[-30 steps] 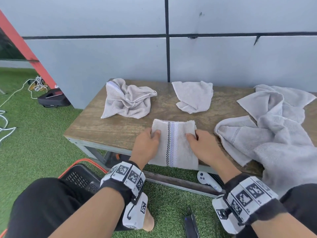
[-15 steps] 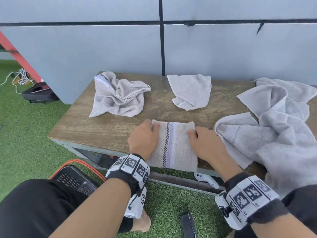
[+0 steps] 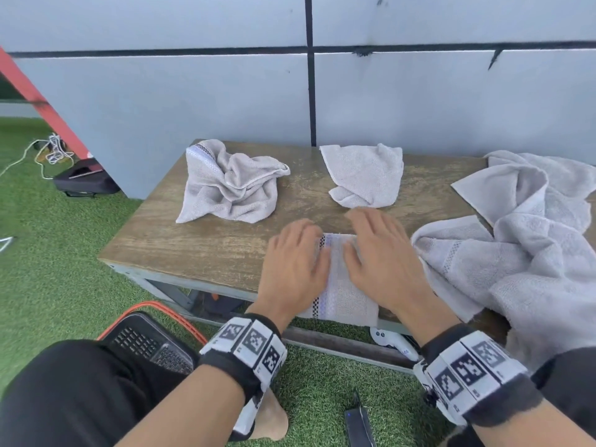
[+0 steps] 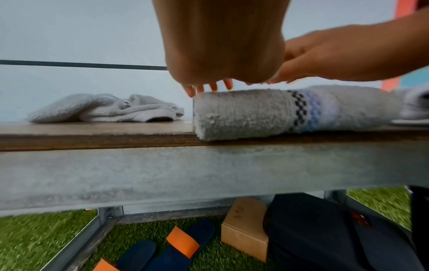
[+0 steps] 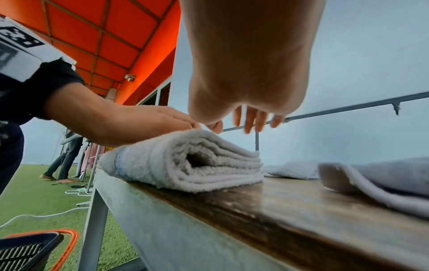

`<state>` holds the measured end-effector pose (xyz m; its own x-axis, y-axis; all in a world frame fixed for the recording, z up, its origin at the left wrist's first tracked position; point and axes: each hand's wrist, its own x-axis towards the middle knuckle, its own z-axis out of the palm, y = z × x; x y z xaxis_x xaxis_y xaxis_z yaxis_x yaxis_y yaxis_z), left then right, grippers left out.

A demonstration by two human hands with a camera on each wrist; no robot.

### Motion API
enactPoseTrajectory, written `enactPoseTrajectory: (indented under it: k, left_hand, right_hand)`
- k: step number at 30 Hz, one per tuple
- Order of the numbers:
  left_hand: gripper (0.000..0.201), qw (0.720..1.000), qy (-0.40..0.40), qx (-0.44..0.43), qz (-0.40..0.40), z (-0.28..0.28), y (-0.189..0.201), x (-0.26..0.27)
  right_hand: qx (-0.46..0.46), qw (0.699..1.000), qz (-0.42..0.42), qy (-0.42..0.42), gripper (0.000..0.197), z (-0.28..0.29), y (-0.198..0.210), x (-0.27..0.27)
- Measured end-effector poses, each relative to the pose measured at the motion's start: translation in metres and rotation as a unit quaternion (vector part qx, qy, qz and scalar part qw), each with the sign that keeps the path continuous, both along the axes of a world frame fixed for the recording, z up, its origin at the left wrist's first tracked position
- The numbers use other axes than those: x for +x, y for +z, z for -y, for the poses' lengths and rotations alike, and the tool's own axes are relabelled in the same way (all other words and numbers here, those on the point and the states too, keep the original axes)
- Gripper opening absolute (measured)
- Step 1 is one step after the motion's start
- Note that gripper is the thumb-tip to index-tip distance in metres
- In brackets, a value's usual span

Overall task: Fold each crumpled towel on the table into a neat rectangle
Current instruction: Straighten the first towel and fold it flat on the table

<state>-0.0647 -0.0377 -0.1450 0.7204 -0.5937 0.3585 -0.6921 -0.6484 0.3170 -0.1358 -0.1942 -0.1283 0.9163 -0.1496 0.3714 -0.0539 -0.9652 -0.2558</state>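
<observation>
Both hands off towel edges since 0.5 s ago, now flat, fingers straight. Left hand [image 3: 295,264] palm down on left part of folded towel [image 3: 343,295]; right hand [image 3: 382,259] just above right part, fingertips [image 5: 252,124] clear of cloth, holding nothing. Folded towel sits at table [image 3: 206,250] near edge, layered. 2 crumpled towels behind: 1 at far left [image 3: 230,182], 1 at far centre [image 3: 366,174]. Big towel heap [image 3: 529,240] at right. Black basket [image 3: 146,345] on grass; contents cannot tell.
</observation>
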Motion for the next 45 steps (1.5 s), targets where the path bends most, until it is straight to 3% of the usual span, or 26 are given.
enactPoseTrajectory:
  k: [3, 5, 10, 14, 16, 20, 23, 26, 28, 30, 32, 38, 41, 45]
  left_hand:
    - [0.058, 0.987, -0.044, 0.126, -0.086, 0.001, -0.014, -0.008]
    - [0.062, 0.982, -0.034, 0.156, -0.105, 0.000, -0.017, -0.006]
    - [0.059, 0.972, -0.001, 0.188, -0.142, -0.007, -0.008, 0.006]
    - [0.062, 0.954, 0.125, 0.168, -0.215, -0.014, 0.000, 0.018]
    - [0.065, 0.956, 0.154, 0.131, -0.212, -0.018, 0.007, 0.018]
    - [0.061, 0.982, 0.100, 0.049, -0.153, -0.025, 0.010, 0.003]
    - [0.059, 0.988, 0.053, 0.039, -0.142, -0.022, 0.005, -0.015]
    - [0.060, 0.985, 0.031, 0.060, -0.157, -0.012, -0.001, -0.029]
    - [0.060, 0.979, 0.028, 0.083, -0.184, -0.009, -0.008, -0.033]
    - [0.059, 0.972, 0.032, 0.105, -0.207, -0.010, -0.014, -0.036]
    - [0.057, 0.971, 0.038, 0.119, -0.205, -0.015, -0.017, -0.036]
    - [0.057, 0.967, 0.068, 0.078, -0.232, -0.012, -0.013, -0.027]
    - [0.059, 0.947, 0.143, 0.033, -0.287, -0.003, -0.003, -0.025]
    - [0.072, 0.929, 0.185, 0.026, -0.319, 0.010, 0.012, -0.020]
  right_hand:
    - [0.007, 0.990, -0.132, 0.053, 0.062, -0.004, -0.016, -0.001]
    - [0.019, 0.982, -0.184, 0.044, 0.075, -0.003, -0.028, -0.004]
    - [-0.005, 0.979, -0.205, 0.020, 0.061, -0.003, -0.026, -0.005]
    - [-0.067, 0.979, -0.190, -0.044, 0.060, -0.008, -0.019, -0.008]
    - [-0.088, 0.973, -0.188, -0.099, 0.057, -0.006, -0.013, -0.008]
    - [-0.041, 0.963, -0.202, -0.174, 0.052, 0.008, 0.005, -0.014]
    - [-0.027, 0.956, -0.211, -0.204, 0.052, 0.015, 0.009, -0.022]
    - [-0.056, 0.972, -0.148, -0.175, 0.051, 0.014, 0.004, -0.025]
    - [-0.042, 0.990, -0.097, -0.096, 0.053, 0.013, -0.002, -0.024]
    - [-0.004, 0.992, -0.125, -0.002, 0.057, 0.012, -0.009, -0.023]
    - [0.020, 0.982, -0.185, 0.040, 0.059, 0.010, -0.019, -0.023]
    - [0.099, 0.970, -0.222, -0.011, 0.066, 0.009, -0.025, -0.018]
    - [0.127, 0.966, -0.218, -0.054, 0.071, 0.003, -0.021, -0.018]
    - [0.191, 0.955, -0.226, -0.032, 0.073, -0.003, -0.010, -0.023]
